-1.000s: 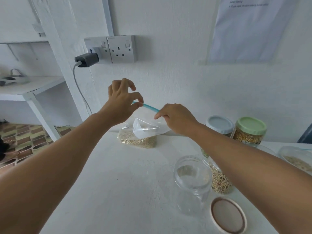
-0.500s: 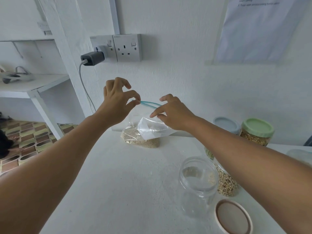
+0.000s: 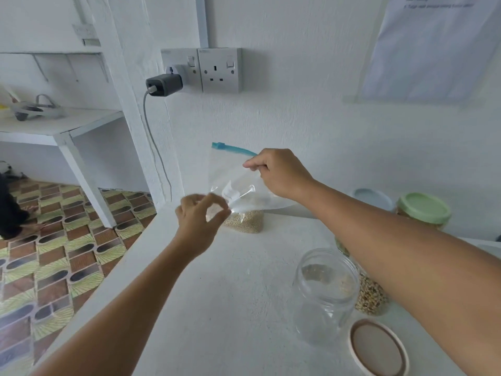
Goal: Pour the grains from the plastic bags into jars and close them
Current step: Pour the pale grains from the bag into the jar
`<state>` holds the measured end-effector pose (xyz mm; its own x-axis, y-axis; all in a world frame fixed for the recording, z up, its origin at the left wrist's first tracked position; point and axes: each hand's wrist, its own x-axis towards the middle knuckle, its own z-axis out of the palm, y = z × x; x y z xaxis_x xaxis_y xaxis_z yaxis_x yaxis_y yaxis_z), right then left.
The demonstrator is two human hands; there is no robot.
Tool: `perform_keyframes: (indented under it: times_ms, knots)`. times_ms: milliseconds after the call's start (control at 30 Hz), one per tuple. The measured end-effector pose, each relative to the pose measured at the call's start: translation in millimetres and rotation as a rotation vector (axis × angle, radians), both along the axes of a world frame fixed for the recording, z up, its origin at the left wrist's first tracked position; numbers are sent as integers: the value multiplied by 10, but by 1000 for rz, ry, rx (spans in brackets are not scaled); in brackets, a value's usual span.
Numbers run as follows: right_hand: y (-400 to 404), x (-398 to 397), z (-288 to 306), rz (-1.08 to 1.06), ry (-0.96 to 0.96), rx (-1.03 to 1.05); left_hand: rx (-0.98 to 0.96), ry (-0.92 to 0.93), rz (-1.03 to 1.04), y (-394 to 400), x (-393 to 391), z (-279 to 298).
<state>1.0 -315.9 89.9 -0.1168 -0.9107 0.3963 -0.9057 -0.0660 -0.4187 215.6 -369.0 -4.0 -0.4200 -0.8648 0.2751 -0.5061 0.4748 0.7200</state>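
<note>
Right hand (image 3: pixel 279 172) fingers pinch bag (image 3: pixel 233 183); left hand (image 3: pixel 198 221) beside it

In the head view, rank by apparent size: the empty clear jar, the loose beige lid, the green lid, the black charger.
1. Clear jar
2. Beige lid, though nearest the camera, which inflates it
3. Green lid
4. Black charger

A grey charger (image 3: pixel 164 84) was plugged into the left socket of a double wall outlet (image 3: pixel 202 70), its cable (image 3: pixel 151 137) hanging down the wall. A printed sheet (image 3: pixel 431 47) was fixed to the wall at upper right. A white shelf (image 3: pixel 58 126) at left carried a grey object (image 3: pixel 36 109). Patterned floor tiles (image 3: pixel 62 240) were seen below.
</note>
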Motion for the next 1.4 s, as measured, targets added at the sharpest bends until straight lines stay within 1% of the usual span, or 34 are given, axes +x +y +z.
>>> perform_keyframes:
  times_ms: [67, 100, 200, 233, 333, 433, 533, 600, 733, 867, 933, 1033, 1067, 1133, 1167, 1233, 1300, 1333, 1400]
  knots:
    - [-11, 58, 41, 32, 13, -29, 214, 4, 4, 5, 9, -162]
    - [-8, 89, 69, 46, 11, -42, 314, 49, 8, -8, 11, -217]
    - [17, 157, 183, 78, -28, -108, 572, 328, 19, -71, 9, -269]
    - [31, 173, 228, 81, -50, -128, 647, 391, 13, -85, 11, -279]
    - [87, 190, 346, 92, -78, -141, 789, 455, 13, -94, -15, -350]
    - [144, 188, 381, 105, -73, -74, 850, 534, 105, -105, -72, -411]
    - [189, 207, 389, 96, -136, -40, 818, 581, 252, -113, -128, -459]
    - [221, 239, 430, 90, -210, -31, 776, 578, 303, -116, -135, -444]
    - [262, 300, 632, 63, -361, -25, 695, 511, 246, -258, -101, -317]
    - [290, 393, 788, 22, -583, -3, 748, 440, 206, -514, -51, -112]
    - [301, 425, 785, 2, -689, 27, 770, 366, 161, -569, -34, -71]
    - [295, 428, 667, -62, -721, 72, 791, 238, 78, -504, -3, -30]
    - [298, 418, 613, -75, -721, 87, 771, 189, 51, -448, -10, 14]
    - [307, 393, 519, -63, -771, 105, 622, 141, 24, -332, -45, 188]
    - [320, 384, 484, -39, -822, 106, 527, 173, 43, -271, -64, 313]
    - [346, 373, 435, 25, -936, 92, 388, 309, 94, -122, -70, 621]
    - [365, 378, 388, 99, -1037, 88, 334, 439, 43, 39, -73, 909]
    - [376, 380, 362, 133, -1092, 89, 323, 455, -9, 131, -85, 1035]
    - [400, 385, 317, 169, -1202, 89, 273, 389, -84, 294, -115, 1214]
